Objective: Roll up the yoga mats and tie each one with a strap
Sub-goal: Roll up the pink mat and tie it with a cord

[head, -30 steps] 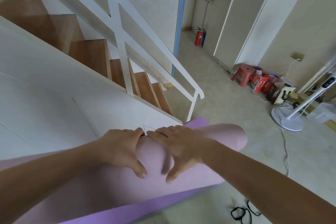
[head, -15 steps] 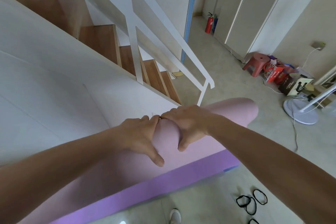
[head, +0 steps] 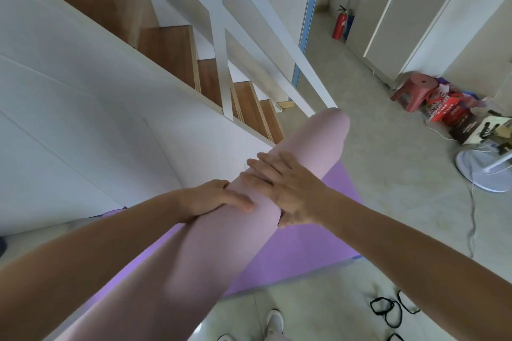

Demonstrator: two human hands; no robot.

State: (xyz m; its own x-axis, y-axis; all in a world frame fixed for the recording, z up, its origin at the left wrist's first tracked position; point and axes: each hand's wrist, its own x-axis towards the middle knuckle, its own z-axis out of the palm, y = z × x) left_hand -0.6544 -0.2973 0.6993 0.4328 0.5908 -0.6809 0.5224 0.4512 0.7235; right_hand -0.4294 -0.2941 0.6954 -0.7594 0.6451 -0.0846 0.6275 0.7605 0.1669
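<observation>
While the rolled pink mat (head: 194, 257) runs as one long tube from the near left up to the far right, both hands hold it about midway along. The left hand (head: 213, 198) wraps it from the left side, thumb laid along the top and fingers curled out of sight behind the roll. The right hand (head: 288, 191) sits just beyond, fingers spread over the top and thumb tucked under the near-right side. The roll lies over a purple mat (head: 304, 243) spread flat on the floor (head: 388, 174); whether it touches that mat cannot be told. Black straps (head: 393, 310) lie in loops on the floor at the near right, apart from both mats, with a white shoe (head: 274, 322) at the near edge. A wooden staircase (head: 166, 55) with a white railing (head: 219, 36) fills the far left; a fire extinguisher (head: 339, 25), a red stool (head: 415, 91) and a white fan base (head: 482, 171) stand at the far right
</observation>
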